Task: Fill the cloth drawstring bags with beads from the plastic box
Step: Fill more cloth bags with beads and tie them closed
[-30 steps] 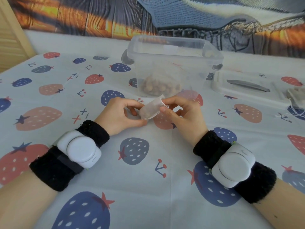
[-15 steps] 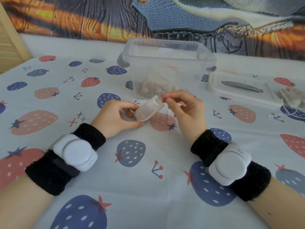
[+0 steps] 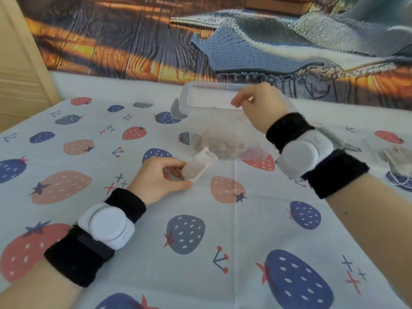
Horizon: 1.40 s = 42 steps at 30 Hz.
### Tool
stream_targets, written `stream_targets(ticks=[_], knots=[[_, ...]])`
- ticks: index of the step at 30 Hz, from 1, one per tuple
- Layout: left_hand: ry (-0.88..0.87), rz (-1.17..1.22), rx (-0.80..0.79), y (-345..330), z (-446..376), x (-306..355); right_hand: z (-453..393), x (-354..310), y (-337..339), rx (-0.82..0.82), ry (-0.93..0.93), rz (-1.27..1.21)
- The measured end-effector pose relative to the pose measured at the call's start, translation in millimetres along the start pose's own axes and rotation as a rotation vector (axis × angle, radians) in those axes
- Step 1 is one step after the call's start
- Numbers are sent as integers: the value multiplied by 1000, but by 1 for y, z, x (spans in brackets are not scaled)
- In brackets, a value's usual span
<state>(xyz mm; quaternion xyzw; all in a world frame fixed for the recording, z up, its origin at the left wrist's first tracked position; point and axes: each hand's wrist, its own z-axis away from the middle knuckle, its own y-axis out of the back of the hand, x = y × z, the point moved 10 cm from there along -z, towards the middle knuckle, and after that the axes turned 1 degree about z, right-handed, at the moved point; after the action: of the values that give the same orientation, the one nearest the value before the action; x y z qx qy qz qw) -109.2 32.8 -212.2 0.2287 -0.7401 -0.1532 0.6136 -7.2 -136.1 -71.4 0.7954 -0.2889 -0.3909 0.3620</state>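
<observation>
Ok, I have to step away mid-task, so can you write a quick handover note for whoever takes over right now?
Left hand: holds the small cloth bag by its lower end, mouth open toward the plastic box.
Right hand: above the open box, fingers loosely curled, holding nothing visible.
Beads: piled in the bottom of the box.
More cloth bags lie at the far right; whether they are filled is unclear.
Done: bag opened.
Left: put beads into the bag and close it, then fill any remaining bags.

A home room: strawberry-print tablecloth [image 3: 223, 230], printed wall tapestry [image 3: 200, 36], pale wooden louvred door [image 3: 15, 70].
</observation>
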Motion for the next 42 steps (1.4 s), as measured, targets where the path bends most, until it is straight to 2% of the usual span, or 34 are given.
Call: stream_targets(ticks=[2, 7, 15, 21, 24, 30, 38, 42], knots=[[11, 21, -7, 1, 0, -2, -10, -1, -14, -222, -67, 111], [34, 42, -25, 0, 0, -3, -12, -5, -46, -604, -35, 280], [75, 110, 23, 5, 1, -3, 15, -4, -58, -815, 4, 257], [101, 151, 16, 5, 3, -2, 22, -5, -68, -846, -1, 248], [102, 157, 2, 4, 3, -2, 28, -13, -81, -908, 72, 266], [90, 160, -7, 2, 2, -1, 21, -11, -104, -880, 154, 266], [85, 148, -6, 2, 2, 1, 26, -1, -109, -931, 85, 317], [85, 146, 0, 2, 3, 0, 28, 1, -110, -904, 45, 252]])
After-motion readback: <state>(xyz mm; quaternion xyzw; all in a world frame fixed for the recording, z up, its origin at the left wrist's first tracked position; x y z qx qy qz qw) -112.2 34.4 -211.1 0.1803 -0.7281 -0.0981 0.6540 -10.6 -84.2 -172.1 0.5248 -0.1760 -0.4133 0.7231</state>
